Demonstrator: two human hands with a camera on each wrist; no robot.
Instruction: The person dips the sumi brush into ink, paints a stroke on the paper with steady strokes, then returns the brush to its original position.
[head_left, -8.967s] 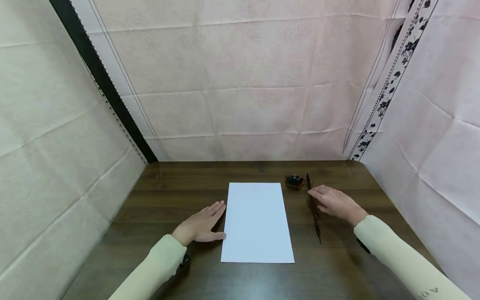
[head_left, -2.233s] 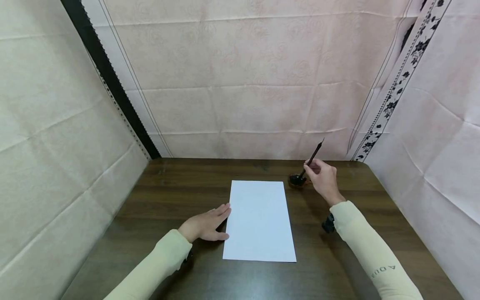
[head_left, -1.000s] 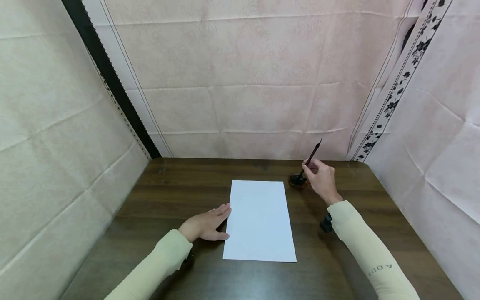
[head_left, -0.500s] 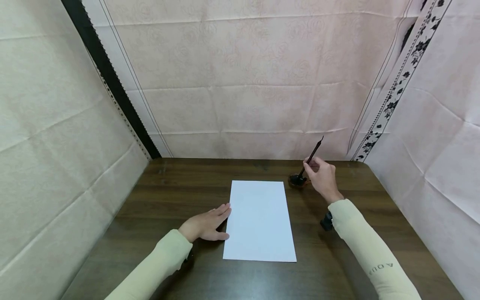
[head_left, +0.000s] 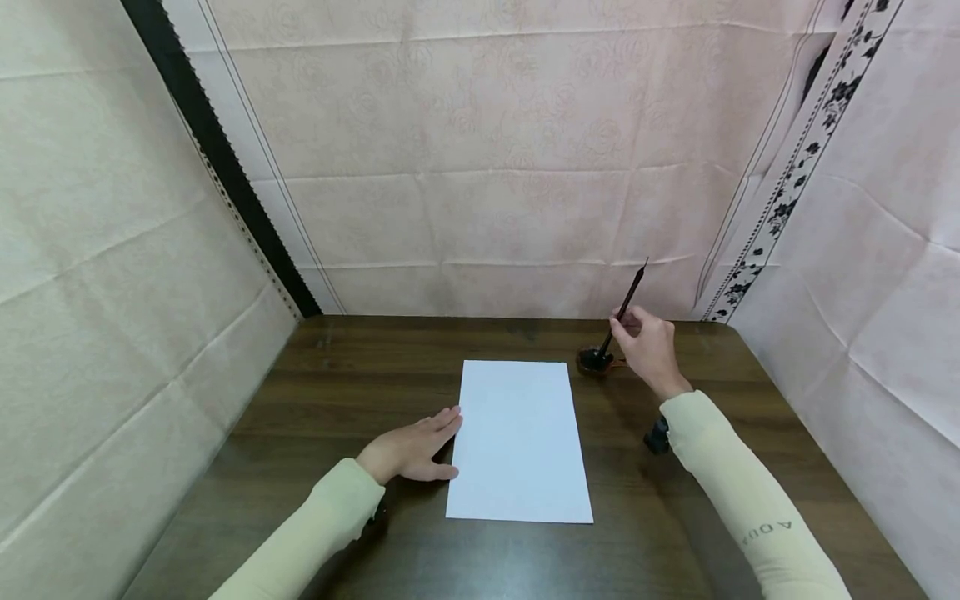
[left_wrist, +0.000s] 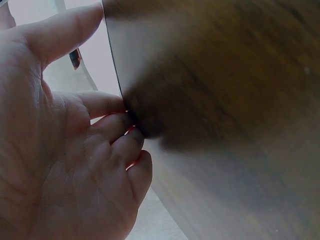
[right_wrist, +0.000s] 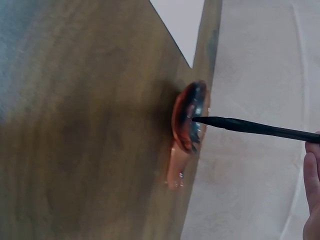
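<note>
In the head view, my right hand (head_left: 651,350) pinches a dark calligraphy brush (head_left: 630,293) by its handle. The brush leans, its top end pointing up and to the right. Its dark bristle tip is down at a small orange-brown dish (right_wrist: 176,159) holding black ink, as the right wrist view shows; whether it touches the ink I cannot tell. My left hand (head_left: 411,448) lies flat with straight fingers at the left edge of a blank white sheet of paper (head_left: 517,442). Fingertips and thumb (left_wrist: 70,32) touch that edge.
A brown wood-grain table (head_left: 300,433) bears the paper and dish. Pale cloth hangs behind (head_left: 487,167) and on both sides, with a black strip (head_left: 225,167) at the left corner and a floral border (head_left: 795,175) at the right. The dish stands beyond the paper's top right corner.
Nine seconds ago the brush lay on the table under my right hand; now it is lifted and turned tip-down at the dish. Lately that hand has risen slightly. My left hand has stayed put.
</note>
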